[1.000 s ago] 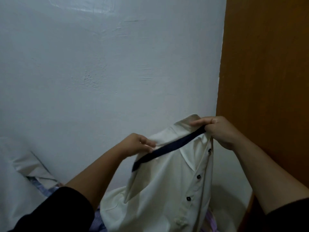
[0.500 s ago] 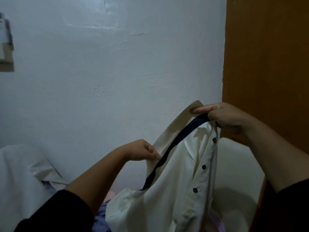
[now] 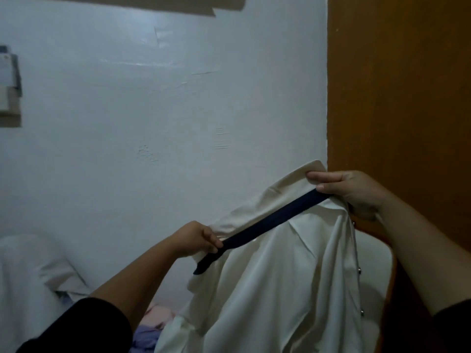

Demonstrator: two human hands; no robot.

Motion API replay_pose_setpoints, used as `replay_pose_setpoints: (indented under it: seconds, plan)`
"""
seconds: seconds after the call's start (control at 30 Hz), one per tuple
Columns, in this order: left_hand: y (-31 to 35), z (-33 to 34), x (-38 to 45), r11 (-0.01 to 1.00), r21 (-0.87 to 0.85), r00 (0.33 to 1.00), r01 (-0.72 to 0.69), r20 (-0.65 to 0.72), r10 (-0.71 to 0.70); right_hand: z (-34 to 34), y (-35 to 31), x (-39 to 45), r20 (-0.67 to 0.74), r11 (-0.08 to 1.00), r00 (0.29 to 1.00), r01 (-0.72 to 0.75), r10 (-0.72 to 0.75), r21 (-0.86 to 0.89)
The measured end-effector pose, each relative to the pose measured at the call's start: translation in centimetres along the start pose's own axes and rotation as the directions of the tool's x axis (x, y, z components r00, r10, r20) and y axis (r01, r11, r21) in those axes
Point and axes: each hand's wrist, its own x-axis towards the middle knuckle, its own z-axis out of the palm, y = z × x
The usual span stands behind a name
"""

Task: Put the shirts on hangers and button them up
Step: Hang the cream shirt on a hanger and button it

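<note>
Holding the soft, light cream cotton shirt [image 3: 280, 289] up before the pale wall [image 3: 153, 123], both hands pinch its navy-lined collar [image 3: 267, 220]: left hand [image 3: 196, 240] low, right hand [image 3: 351, 192] high. Limp cloth will likely sag; the stiffer collar seems the best hold.

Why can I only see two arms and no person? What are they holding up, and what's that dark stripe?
The camera sits on the person's head, looking forward and down, so you only see their arms. The left hand and right hand each pinch the collar of a cream shirt, holding it up before a pale wall and a brown wooden panel. The dark stripe is a navy band along the collar. More clothes lie piled below. No hanger shows.
</note>
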Motion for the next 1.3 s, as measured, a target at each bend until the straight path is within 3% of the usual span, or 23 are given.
replay_pose_setpoints:
  seconds: [0.2, 0.43, 0.6, 0.8, 0.93, 1.17, 1.3]
  plan:
    - [0.5, -5.3, -3.3, 0.977, 0.211, 0.999, 0.025, 0.013, -0.029, 1.1, 0.3, -0.5, -0.092, 0.994, 0.995, 0.032, -0.023, 0.103]
    - [3.4, -14.1, -10.1, 0.984, 0.160, 0.966, 0.072, -0.256, -0.030, 3.9, -0.4, -0.5, -0.097, 0.973, 0.992, 0.104, -0.085, 0.206]
    - [8.6, -18.8, -14.9, 0.996, 0.089, 0.910, 0.008, -0.414, 0.030, 5.1, -2.5, 0.2, -0.187, 0.930, 0.958, 0.260, -0.216, 0.260]
    - [16.5, -22.3, -17.9, 0.982, 0.185, 0.864, -0.051, -0.485, 0.136, 3.8, -6.9, -0.3, -0.315, 0.828, 0.907, 0.394, -0.280, 0.399]
    - [18.4, -23.1, -17.3, 0.974, 0.218, 0.830, -0.063, -0.531, 0.173, 3.2, -8.4, -0.7, -0.343, 0.773, 0.894, 0.428, -0.287, 0.468]
    - [12.3, -19.8, -12.9, 0.959, 0.246, 0.885, 0.143, -0.465, -0.013, 5.0, -2.6, 2.5, -0.286, 0.855, 0.937, 0.310, -0.201, 0.417]
    - [2.8, -14.1, -9.4, 0.917, 0.264, 0.935, 0.299, -0.273, -0.226, 8.4, 7.0, 4.7, -0.178, 0.942, 0.983, 0.104, -0.048, 0.320]
